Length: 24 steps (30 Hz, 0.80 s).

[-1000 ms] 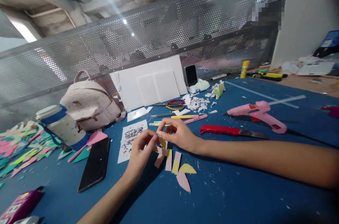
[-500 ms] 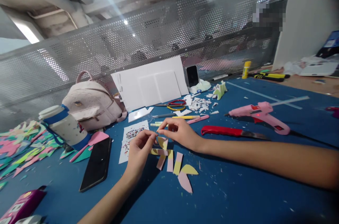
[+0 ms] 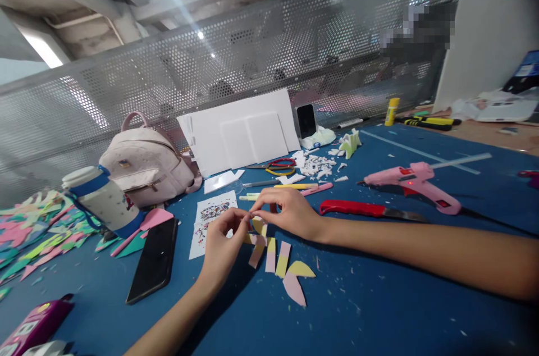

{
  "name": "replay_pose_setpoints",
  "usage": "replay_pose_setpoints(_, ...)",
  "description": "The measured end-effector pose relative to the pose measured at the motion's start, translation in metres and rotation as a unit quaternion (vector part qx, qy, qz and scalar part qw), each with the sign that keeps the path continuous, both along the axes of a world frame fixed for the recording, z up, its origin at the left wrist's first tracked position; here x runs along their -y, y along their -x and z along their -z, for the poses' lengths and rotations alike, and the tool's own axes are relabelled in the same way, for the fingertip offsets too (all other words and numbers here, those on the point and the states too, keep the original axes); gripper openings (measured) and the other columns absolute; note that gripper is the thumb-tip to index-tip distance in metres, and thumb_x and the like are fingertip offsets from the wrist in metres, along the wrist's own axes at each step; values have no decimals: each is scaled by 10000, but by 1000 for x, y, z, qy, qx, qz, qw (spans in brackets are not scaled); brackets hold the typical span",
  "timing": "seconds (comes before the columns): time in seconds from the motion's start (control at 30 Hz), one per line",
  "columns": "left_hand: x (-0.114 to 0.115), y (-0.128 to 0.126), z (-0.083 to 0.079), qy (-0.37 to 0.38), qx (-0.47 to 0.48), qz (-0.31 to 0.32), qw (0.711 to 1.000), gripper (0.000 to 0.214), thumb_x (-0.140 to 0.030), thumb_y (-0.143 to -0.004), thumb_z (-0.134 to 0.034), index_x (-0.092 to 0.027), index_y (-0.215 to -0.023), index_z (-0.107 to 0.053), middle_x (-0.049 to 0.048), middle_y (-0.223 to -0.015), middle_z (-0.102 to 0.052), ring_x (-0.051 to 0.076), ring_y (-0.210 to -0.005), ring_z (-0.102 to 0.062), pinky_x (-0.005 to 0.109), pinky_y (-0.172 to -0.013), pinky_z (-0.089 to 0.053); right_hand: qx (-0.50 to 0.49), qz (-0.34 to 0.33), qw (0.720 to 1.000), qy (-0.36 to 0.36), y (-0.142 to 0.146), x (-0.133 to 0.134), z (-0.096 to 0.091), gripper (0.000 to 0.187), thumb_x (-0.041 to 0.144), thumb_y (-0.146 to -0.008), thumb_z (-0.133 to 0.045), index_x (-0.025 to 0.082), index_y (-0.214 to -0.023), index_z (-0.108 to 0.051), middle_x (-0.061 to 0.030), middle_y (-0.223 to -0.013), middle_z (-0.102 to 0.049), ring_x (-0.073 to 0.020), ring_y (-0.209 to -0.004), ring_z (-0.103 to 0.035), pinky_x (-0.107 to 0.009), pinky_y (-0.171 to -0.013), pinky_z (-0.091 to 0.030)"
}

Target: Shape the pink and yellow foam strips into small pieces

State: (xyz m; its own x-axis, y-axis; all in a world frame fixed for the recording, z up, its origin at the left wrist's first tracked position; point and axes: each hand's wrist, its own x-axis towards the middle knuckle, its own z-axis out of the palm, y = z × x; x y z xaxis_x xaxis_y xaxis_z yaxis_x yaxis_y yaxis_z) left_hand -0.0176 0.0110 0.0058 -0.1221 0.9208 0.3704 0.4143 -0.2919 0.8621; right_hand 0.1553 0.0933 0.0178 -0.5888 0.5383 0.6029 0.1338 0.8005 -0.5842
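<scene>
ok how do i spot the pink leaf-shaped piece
On the blue table, find where the left hand and right hand come together. Toward the camera lie pink-and-yellow strips. To their right, the pink leaf-shaped piece sits nearer the camera, curved unlike the strips, and pink unlike the yellow leaf beside it.

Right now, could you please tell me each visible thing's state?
Left hand, fingertips pinched
Right hand, fingertips pinched
Leaf-shaped pieces, lying flat
Glue gun, on its side, red light lit
Red knife, blade out
Near phone, screen dark
Scissors, closure unclear
Bottle, lid on
Glue stick, upright
</scene>
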Motion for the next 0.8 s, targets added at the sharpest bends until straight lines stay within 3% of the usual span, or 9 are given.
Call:
replay_pose_setpoints(0.2,0,0,-1,-14,-42,-8,999,152,-281,-880,-628,-175,-812,-712,6,-669,-661,151,-615,-557,241,-592,-404,17,-4,998,-60,-2,0,0,106,260,-910,-649,232,-897,-750,-13,-884,-720,-168,-825,-644,-276,-712,-415)
replay_pose_setpoints(0.57,1,-1,-3,-12,-56,4,998,199,-300,-924,-574,-166,-824,-682,7,-691,-661,153,-616,-585,246,-607,-424,42,8,989,-140,-3,-3,4,132,275,-927,-628,212,-884,-736,-2,-853,-703,-138,-776,-636,-253,-668,-379)
replay_pose_setpoints(0.7,1,0,-2,-10,-40,18,999,214,-309,-937,-555,-166,-805,-641,-13,-651,-607,134,-564,-539,238,-571,-410,34,-8,992,-118,-3,-3,1,105,259,-914,-648,203,-874,-727,-1,-849,-696,-134,-768,-616,-249,-668,-377)
replay_pose_setpoints(0.8,1,0,-2,-8,-23,25,999,229,-318,-940,-546,-165,-791,-629,-19,-648,-580,123,-548,-515,228,-549,-406,17,-22,998,-50,-1,-5,-2,72,262,-877,-693,198,-876,-726,3,-841,-691,-109,-659,-550,-238,-619,-376)
